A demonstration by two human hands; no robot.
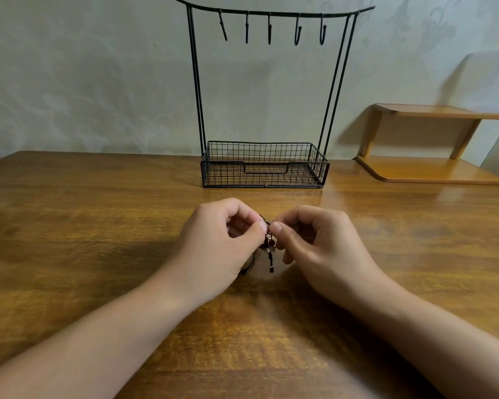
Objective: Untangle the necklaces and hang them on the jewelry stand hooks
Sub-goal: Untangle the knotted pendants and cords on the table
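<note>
Left hand (219, 249): over the counter (84, 226), left of centre; thumb and curled fingers (261, 226) pinch the upper part of the tangle from its left side.

Necklaces (269, 246): one small dark bundle of cords with reddish beads, held between the two hands just above the counter; the number of strands cannot be told. A short beaded tail hangs straight down from the pinch points, and thin dark loops trail under the left palm.

Long axis of tangle: roughly vertical, from the thumbs down toward the counter, so the two grips face each other across it, left and right.

Right hand (320, 249): mirror posture; thumb and forefinger are pressed on the same knot from its right side, the remaining fingers loosely curled. Both thumb tips nearly meet; neither hand is clearly the nearer.

Key relation: the knot lies directly between the fingertips, so separation would likely call for pulling the hands apart sideways.

Jewelry stand (264, 168): upright on the counter beyond the hands, well apart from them, against the wall.

Hooks (269, 28): five on the top bar, all bare; hanging is not yet begun.

Wooden shelf (432, 168): far right, uninvolved.
</note>
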